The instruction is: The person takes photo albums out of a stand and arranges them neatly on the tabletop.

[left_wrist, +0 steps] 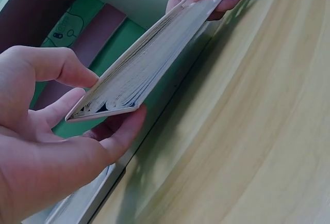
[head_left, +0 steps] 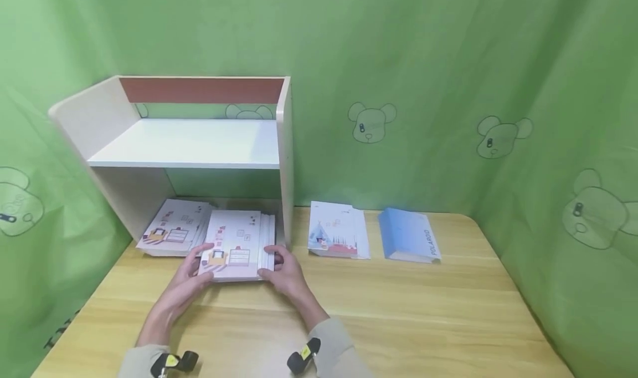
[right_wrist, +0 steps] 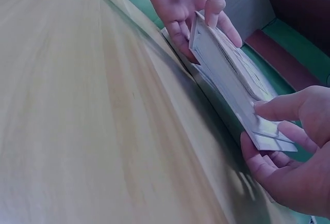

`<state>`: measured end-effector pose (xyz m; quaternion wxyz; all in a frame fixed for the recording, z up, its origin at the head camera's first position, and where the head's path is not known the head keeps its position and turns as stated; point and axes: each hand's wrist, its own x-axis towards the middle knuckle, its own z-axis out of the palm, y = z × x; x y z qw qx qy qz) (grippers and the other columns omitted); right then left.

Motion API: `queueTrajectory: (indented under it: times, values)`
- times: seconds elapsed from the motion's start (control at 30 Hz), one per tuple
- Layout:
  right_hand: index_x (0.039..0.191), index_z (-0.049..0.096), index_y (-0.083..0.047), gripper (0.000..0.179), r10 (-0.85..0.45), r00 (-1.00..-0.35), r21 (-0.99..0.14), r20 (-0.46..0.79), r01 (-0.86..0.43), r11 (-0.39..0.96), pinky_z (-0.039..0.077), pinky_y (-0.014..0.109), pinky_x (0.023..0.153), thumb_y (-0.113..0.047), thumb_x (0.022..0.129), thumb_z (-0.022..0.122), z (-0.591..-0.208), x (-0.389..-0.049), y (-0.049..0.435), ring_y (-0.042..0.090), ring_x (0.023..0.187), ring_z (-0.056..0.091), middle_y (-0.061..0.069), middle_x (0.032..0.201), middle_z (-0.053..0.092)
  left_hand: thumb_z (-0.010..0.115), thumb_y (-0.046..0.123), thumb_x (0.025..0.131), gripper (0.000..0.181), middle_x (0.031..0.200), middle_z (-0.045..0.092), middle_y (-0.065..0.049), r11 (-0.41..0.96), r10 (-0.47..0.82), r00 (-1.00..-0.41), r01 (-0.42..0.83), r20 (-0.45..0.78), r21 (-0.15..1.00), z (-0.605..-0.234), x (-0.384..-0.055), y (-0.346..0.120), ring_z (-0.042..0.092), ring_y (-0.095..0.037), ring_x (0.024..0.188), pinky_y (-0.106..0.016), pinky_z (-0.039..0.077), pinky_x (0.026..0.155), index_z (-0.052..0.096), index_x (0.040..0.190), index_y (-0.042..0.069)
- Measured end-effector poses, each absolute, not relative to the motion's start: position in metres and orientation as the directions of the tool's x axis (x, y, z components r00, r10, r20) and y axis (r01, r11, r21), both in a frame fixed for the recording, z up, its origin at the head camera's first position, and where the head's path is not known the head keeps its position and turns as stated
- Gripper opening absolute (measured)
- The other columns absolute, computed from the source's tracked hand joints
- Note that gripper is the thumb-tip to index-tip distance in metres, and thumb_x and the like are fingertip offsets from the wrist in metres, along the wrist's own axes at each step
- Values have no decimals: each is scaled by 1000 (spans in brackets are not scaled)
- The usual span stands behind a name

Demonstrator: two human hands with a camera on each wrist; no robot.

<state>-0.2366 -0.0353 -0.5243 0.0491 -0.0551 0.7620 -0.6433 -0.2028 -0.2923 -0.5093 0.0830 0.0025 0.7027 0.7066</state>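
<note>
- Just in front of the bookshelf (head_left: 286, 145), near the back-left corner of the desk (head_left: 408, 317), an armchair-print photo album (head_left: 234, 242) is held up off the wood, before the lower compartment.
- Left hand (head_left: 185, 281): pinches the album's left side by its near corner, thumb opposite fingers.
- Right hand (head_left: 286, 272): pinches the right side at about the same level. Both grips are firm on this one album.
- Key relation: most of the album reaches forward from the grip, toward the compartment. The long axis seems to point away from the person, though the slant makes that uncertain. The cover faces up, tilted; page edges face the person.
- Just left of it, a second armchair-print photo album (head_left: 171, 225) lies in the compartment against the left side panel. The left hand is the nearer one to it.
- Along the desk's back edge, right of the bookshelf, lie a tent-print photo album (head_left: 331, 228) and, closer to the back-right corner, a blue POLAROID photo album (head_left: 410, 236); the two are apart.
- Count: four albums, being two armchair-print, one tent-print, one blue; one bookshelf; two hands.
</note>
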Motion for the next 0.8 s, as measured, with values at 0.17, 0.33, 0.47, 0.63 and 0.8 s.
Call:
queueTrajectory:
  times: [0.17, 0.33, 0.47, 0.63, 0.8]
  values:
    - [130, 64, -10, 55, -178, -984, -983, 13, -45, 176, 59, 26, 67, 0, 80, 83, -519, -234, -34, 17, 82, 62, 9, 105, 63, 54, -6, 93, 78, 157, 19, -26, 19, 111, -985, -134, -135, 991, -503, -198, -294, 54, -26, 113, -34, 52, 95, 23, 160, 22]
    - [130, 63, -10, 55, -194, -980, -986, 36, -67, 155, 59, 27, 66, 0, 80, 83, -510, -230, -33, 17, 82, 65, 10, 108, 64, 49, -3, 98, 66, 154, 23, -29, -7, 115, -989, -89, -88, 996, -499, -195, -294, 57, -25, 114, -32, 53, 98, 26, 157, 17]
    - [130, 64, -12, 56, -201, -978, -985, 57, -88, 150, 59, 26, 67, 1, 78, 84, -506, -225, -32, 17, 83, 65, 9, 109, 65, 48, -2, 100, 63, 151, 25, -28, -10, 111, -992, -67, -65, 998, -494, -190, -294, 58, -22, 112, -30, 53, 98, 27, 156, 16]
    - [132, 63, -15, 60, -215, -973, -980, 86, -121, 155, 59, 25, 68, 0, 78, 84, -503, -219, -31, 15, 87, 64, 8, 113, 66, 49, -4, 99, 64, 149, 27, -26, 16, 111, -993, -42, -44, 999, -489, -182, -295, 58, -21, 110, -29, 54, 97, 26, 155, 17]
    - [132, 62, -15, 60, -232, -963, -978, 134, -167, 126, 60, 24, 70, 1, 79, 84, -497, -215, -30, 16, 89, 64, 10, 118, 65, 49, -7, 98, 61, 146, 29, -25, -6, 128, -992, 0, 1, 1000, -483, -180, -294, 60, -19, 109, -28, 54, 97, 29, 150, 16]
